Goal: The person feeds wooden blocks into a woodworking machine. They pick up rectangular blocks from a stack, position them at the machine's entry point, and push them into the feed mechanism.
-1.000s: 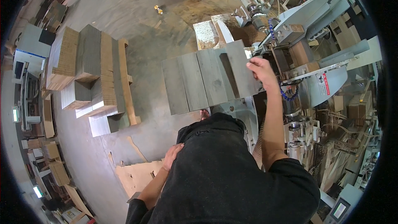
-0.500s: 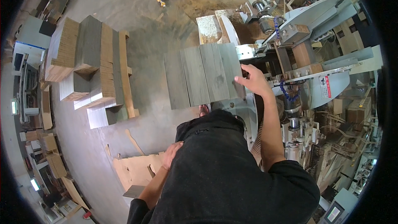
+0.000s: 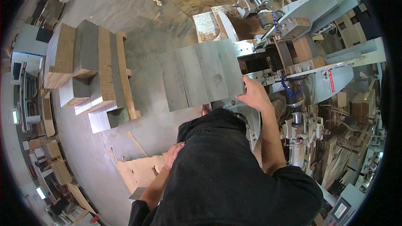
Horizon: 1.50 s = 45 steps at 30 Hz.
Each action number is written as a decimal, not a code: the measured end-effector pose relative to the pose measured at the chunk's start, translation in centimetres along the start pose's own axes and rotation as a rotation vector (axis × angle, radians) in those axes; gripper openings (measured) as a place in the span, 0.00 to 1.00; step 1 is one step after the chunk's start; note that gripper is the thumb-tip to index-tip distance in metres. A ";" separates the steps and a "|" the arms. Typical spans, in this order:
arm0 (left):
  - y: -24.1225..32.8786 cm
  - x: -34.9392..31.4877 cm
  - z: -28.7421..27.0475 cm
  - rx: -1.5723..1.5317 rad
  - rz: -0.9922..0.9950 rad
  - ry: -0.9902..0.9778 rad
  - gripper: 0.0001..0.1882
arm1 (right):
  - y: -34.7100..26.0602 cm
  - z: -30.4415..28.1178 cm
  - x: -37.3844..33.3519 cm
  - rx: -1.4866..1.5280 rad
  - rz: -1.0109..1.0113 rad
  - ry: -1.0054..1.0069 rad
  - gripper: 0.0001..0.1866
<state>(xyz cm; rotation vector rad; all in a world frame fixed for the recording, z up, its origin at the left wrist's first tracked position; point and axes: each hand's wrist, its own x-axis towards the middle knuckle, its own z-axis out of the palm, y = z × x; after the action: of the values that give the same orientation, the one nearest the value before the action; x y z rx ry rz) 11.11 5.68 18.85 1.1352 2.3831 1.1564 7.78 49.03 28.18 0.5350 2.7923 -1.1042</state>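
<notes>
Several grey wood-grain planks lie side by side in front of me, next to the machine. My right hand is at the near right corner of the rightmost grey plank. Its thumb is by the near end, and the fingers are bent along the right side, partly hidden. At my left hip, my left hand lies against my black clothing with fingers extended, holding nothing.
Machinery with a metal arm, a curved white guard and a hose fills the right side. Stacked planks stand on a wooden pallet at left. A cardboard sheet lies on the floor.
My right hand has come down and closed at the rightmost plank's near corner. The planks appear shifted slightly left as the view moves. My left hand stays at my hip.
</notes>
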 end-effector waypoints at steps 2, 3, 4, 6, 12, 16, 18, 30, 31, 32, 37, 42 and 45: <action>-0.4 -0.1 0.1 -0.005 0.000 -0.010 0.24 | -0.2 -0.3 0.1 -0.019 0.005 0.010 0.29; -0.4 -0.1 0.0 -0.006 -0.007 -0.015 0.24 | -0.7 -0.5 0.3 -0.030 0.042 -0.029 0.29; -0.5 -0.2 0.1 -0.008 -0.002 -0.020 0.24 | -0.8 -0.6 0.2 -0.040 0.078 -0.069 0.28; -0.5 -0.2 0.1 0.005 -0.004 -0.011 0.25 | -0.2 -0.3 0.2 -0.033 0.029 -0.045 0.30; -0.1 -0.3 0.0 0.026 -0.030 -0.018 0.24 | 3.8 -2.2 0.3 0.377 0.073 -0.115 0.39; -0.1 -0.7 0.2 0.020 -0.060 -0.009 0.24 | 3.6 -4.6 1.1 0.469 0.033 -0.058 0.34; -0.1 -0.8 0.4 -0.001 -0.056 0.000 0.24 | 3.6 -4.9 1.8 0.495 0.011 -0.044 0.33; 1.5 -0.3 0.3 0.032 -0.067 0.024 0.25 | 6.5 -5.0 7.6 0.237 0.133 0.423 0.30; 1.4 -0.4 0.4 0.035 -0.066 0.027 0.25 | 6.4 -5.1 8.1 0.197 0.156 0.428 0.30; 1.3 -0.6 0.6 0.039 -0.070 0.033 0.25 | 6.3 -5.3 8.6 0.156 0.178 0.434 0.31; 1.4 -0.2 0.8 0.028 -0.071 0.052 0.25 | 10.2 -3.9 11.5 0.242 0.336 0.532 0.34; 1.3 -0.1 0.8 0.019 -0.075 0.044 0.26 | 10.7 -3.2 13.5 0.141 0.479 0.558 0.30; 1.0 -0.2 0.7 0.004 -0.080 0.044 0.26 | 10.5 -2.6 14.0 -0.073 0.558 0.478 0.22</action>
<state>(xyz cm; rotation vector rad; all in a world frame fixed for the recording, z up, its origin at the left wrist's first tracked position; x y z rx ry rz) 12.14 6.36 19.12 1.0155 2.4407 1.1620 -1.46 61.97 20.36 1.6267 2.7194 -0.8248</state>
